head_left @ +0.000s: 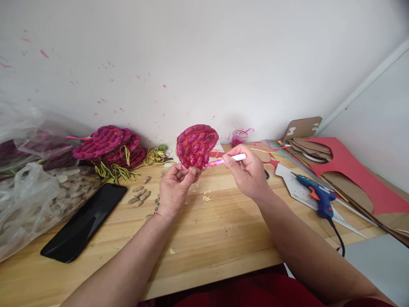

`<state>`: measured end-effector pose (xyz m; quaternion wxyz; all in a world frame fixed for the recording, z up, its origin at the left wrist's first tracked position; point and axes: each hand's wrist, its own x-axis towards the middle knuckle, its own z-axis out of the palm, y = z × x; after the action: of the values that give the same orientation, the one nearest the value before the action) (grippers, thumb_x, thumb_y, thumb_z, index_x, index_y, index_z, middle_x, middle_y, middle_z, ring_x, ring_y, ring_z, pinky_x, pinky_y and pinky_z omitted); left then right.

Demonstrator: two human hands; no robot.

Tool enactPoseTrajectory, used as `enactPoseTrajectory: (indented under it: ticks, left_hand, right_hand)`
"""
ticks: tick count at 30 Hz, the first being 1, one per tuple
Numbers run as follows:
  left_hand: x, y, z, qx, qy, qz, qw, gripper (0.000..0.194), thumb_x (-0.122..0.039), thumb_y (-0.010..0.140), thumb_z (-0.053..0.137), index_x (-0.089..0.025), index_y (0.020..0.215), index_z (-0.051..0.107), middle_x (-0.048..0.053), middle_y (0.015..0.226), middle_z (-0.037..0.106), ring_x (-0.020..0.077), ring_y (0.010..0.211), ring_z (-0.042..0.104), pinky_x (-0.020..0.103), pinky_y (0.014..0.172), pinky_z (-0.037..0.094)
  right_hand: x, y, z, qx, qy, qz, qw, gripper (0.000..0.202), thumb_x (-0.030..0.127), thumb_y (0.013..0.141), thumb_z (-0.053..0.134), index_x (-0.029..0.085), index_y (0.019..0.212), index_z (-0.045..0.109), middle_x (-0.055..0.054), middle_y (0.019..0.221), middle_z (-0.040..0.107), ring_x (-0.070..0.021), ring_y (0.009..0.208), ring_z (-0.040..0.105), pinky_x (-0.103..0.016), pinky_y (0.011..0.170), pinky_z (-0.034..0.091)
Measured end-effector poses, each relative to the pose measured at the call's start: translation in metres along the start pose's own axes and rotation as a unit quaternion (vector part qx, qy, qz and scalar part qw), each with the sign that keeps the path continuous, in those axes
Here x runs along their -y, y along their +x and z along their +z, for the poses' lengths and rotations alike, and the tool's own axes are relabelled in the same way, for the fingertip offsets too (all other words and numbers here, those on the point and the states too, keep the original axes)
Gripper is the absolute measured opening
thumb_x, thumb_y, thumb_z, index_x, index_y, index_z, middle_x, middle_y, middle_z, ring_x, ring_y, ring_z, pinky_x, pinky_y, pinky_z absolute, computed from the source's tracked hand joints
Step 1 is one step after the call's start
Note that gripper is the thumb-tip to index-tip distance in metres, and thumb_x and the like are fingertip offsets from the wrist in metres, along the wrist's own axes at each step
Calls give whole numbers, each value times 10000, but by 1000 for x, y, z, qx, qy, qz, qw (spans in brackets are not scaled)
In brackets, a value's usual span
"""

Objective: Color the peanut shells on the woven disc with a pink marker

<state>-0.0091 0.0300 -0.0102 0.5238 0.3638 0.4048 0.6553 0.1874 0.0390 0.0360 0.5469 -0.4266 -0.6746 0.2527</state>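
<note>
My left hand [177,186] pinches the lower edge of a round red disc [194,149] covered with magenta-painted peanut shells, holding it upright above the table. My right hand [245,172] grips a white-handled paintbrush [234,157], its pink-stained end touching the disc's lower right edge. Behind, near the wall, stands a small cup of magenta paint [239,137]. Loose peanuts [139,196] lie on the table to the left of my left hand.
At left are a stack of magenta peanut discs [108,145], green yarn [118,172], a plastic bag of peanut shells [35,209] and a black phone [84,221]. A blue glue gun [319,198] with its cord and red card cutouts [361,175] lie at right. Pink splashes mark the wall.
</note>
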Motion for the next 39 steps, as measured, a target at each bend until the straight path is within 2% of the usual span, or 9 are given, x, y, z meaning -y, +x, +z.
enactPoseTrajectory:
  ticks: [6, 10, 16, 23, 28, 31, 34, 39]
  left_hand:
    - [-2, 0, 0, -5, -31, -32, 999, 536, -403, 560, 1013, -165, 849, 629, 43, 816, 797, 176, 780, 772, 294, 760, 622]
    - [-1, 1, -1, 10, -11, -2, 1000, 488, -388, 608, 996, -161, 853, 640, 33, 814, 789, 160, 770, 767, 278, 763, 619]
    - [1, 0, -1, 17, 32, 53, 998, 450, -385, 631, 981, -169, 856, 657, 13, 782, 765, 148, 753, 752, 274, 785, 618]
    - [2, 0, 0, 13, 74, 80, 994, 430, -422, 658, 946, -185, 871, 657, 38, 819, 766, 180, 778, 762, 306, 813, 619]
    - [2, 0, 0, 17, 79, 85, 993, 410, -408, 672, 937, -184, 886, 670, 54, 857, 786, 182, 807, 766, 307, 831, 617]
    - [2, 0, 0, 19, 79, 87, 993, 387, -395, 689, 928, -182, 899, 682, 56, 869, 791, 178, 817, 768, 300, 836, 616]
    - [2, -1, 0, 26, 86, 94, 991, 364, -380, 701, 923, -182, 892, 685, 50, 857, 786, 175, 810, 765, 286, 812, 613]
    - [4, 1, -1, 26, 104, 97, 990, 356, -380, 708, 920, -181, 888, 685, 52, 856, 786, 170, 798, 756, 278, 793, 606]
  right_hand:
    - [0, 1, -1, -16, -13, 12, 1000, 201, 390, 965, 649, 226, 864, 592, 19, 740, 604, -130, 636, 516, -298, 579, 358]
    - [-3, 2, -1, -21, 21, 13, 999, 208, 416, 959, 658, 232, 883, 597, 17, 757, 601, -144, 688, 533, -312, 639, 398]
    - [1, 1, -3, -9, 19, 30, 999, 210, 406, 951, 663, 228, 866, 593, 23, 724, 594, -128, 631, 491, -290, 575, 363]
    - [4, -2, -2, -2, -1, -7, 1000, 204, 423, 972, 654, 238, 902, 605, -14, 804, 645, -158, 709, 569, -282, 542, 363]
    - [8, -1, -3, -10, -54, -21, 998, 164, 357, 972, 651, 228, 880, 605, -7, 786, 650, -147, 681, 558, -288, 554, 366]
    - [9, -1, -3, -23, -63, -33, 997, 161, 344, 974, 645, 228, 872, 599, -2, 778, 651, -145, 673, 554, -300, 588, 386]
    - [9, -2, -2, -4, -53, -44, 998, 154, 354, 980, 643, 228, 897, 611, 1, 787, 651, -149, 683, 560, -312, 636, 416]
    - [13, -2, -3, 2, -108, -75, 991, 128, 315, 975, 643, 226, 891, 605, -16, 815, 664, -167, 725, 583, -331, 690, 442]
